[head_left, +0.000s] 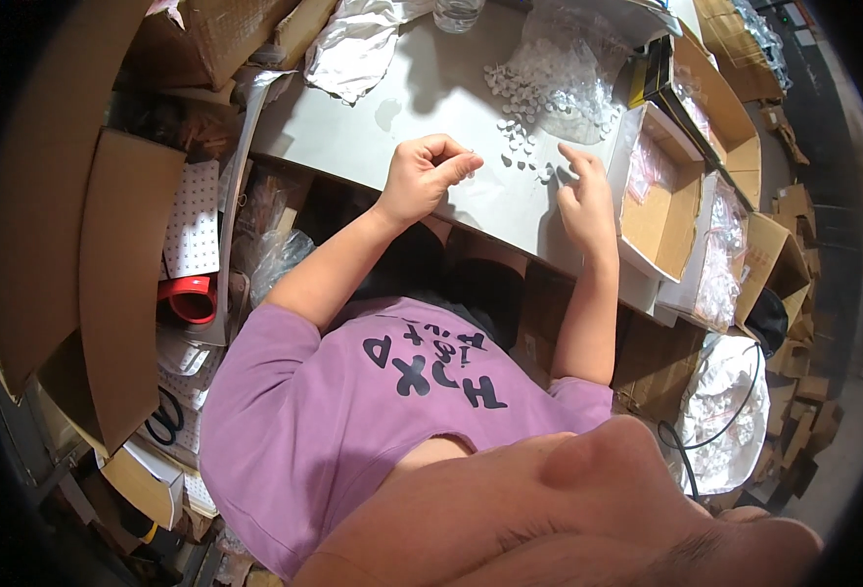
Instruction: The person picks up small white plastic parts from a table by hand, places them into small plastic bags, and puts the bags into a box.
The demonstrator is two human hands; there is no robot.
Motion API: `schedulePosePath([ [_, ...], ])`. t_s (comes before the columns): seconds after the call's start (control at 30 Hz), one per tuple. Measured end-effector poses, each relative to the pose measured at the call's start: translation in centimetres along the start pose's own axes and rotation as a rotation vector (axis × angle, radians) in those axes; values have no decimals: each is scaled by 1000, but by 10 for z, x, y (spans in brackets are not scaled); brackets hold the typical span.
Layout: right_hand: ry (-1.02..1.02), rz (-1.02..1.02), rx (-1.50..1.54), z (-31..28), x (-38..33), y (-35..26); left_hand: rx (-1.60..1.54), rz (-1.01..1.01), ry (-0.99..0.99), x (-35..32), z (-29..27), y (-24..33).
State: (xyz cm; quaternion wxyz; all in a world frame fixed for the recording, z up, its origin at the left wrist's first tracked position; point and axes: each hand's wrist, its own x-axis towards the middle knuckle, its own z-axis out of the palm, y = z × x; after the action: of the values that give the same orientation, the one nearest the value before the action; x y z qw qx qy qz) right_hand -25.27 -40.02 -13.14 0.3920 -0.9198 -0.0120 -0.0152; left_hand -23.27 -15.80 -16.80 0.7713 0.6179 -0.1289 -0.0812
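My left hand (426, 178) is closed in a pinch above the front of the pale table (353, 132). A small whitish piece shows at its fingertips, too small to name. Over the table's right part, my right hand (586, 199) has its index finger stretched out and the thumb apart from it, with nothing visible between them. Close to that hand lie several small white plastic pieces (520, 144), loose on the tabletop. They trail from a larger pile (520, 90) beside and partly under a clear plastic bag (576, 103).
Right of the table stand an open carton (668, 233) with small bags and a tray of clear packets (720, 256). A crumpled white cloth (353, 51) and a clear cup (458, 14) sit at the back. Cardboard (128, 284) and a red tape roll (193, 299) are at left.
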Motion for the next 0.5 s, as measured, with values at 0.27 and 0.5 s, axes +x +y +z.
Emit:
schedulePosePath([
  [0.27, 4, -147, -113, 13, 3, 1, 34, 18, -25, -3, 5, 6],
  [0.5, 136, -302, -273, 26, 4, -4, 52, -32, -75, -5, 3, 10],
])
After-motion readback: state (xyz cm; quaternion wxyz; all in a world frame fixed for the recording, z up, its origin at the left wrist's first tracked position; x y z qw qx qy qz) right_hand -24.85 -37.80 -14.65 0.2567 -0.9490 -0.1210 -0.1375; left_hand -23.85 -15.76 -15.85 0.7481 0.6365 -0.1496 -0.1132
